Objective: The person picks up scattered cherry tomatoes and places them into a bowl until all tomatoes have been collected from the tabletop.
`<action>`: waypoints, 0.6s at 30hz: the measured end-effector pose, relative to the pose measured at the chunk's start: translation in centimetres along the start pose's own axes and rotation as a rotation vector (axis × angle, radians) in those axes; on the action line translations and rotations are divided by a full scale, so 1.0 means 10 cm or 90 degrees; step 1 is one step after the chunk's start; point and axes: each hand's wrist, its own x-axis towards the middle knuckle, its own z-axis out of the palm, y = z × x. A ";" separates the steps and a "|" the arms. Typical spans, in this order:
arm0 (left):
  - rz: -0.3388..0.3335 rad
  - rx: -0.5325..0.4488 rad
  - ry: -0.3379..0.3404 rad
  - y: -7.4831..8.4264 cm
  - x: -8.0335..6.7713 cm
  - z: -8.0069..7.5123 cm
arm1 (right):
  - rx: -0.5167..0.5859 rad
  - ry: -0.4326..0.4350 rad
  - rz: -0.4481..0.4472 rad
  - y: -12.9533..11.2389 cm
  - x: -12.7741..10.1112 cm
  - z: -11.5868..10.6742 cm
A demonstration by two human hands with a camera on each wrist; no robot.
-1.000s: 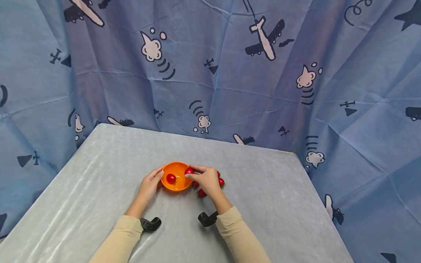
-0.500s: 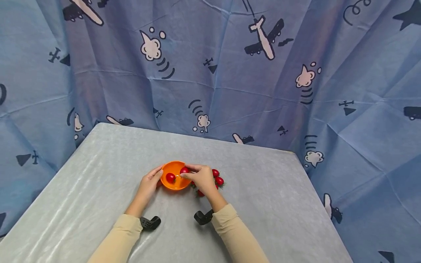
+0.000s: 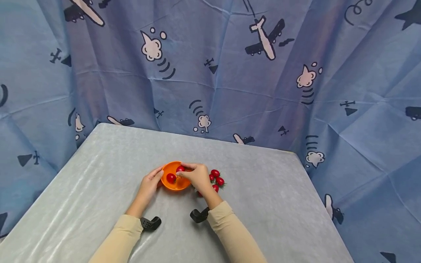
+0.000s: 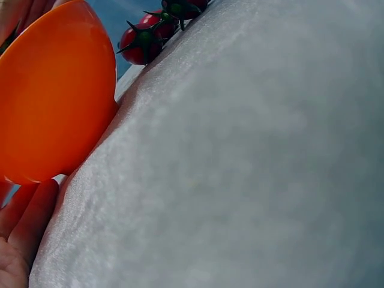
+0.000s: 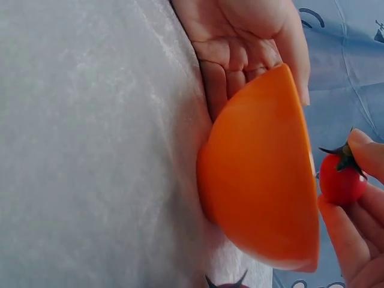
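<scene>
Blue cloth printed with aeroplanes hangs behind the grey desk (image 3: 98,190). At its middle the left hand (image 3: 149,184) rests with relaxed fingers against the near-left wall of an orange bowl (image 3: 171,186). The right hand (image 3: 197,176) pinches a cherry tomato (image 3: 180,168) directly over the bowl's far rim (one tomato (image 3: 170,178) already lies inside). More tomatoes (image 3: 217,179) cluster just right of that hand.
</scene>
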 end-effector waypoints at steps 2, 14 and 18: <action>0.006 0.000 -0.004 0.00 0.01 -0.01 | 0.001 -0.002 0.001 0.00 0.01 0.02; 0.000 0.018 -0.007 -0.02 0.03 -0.01 | -0.015 -0.001 0.003 -0.01 0.08 0.13; -0.003 0.024 -0.005 -0.02 0.03 -0.01 | -0.011 -0.006 -0.007 -0.01 0.10 0.18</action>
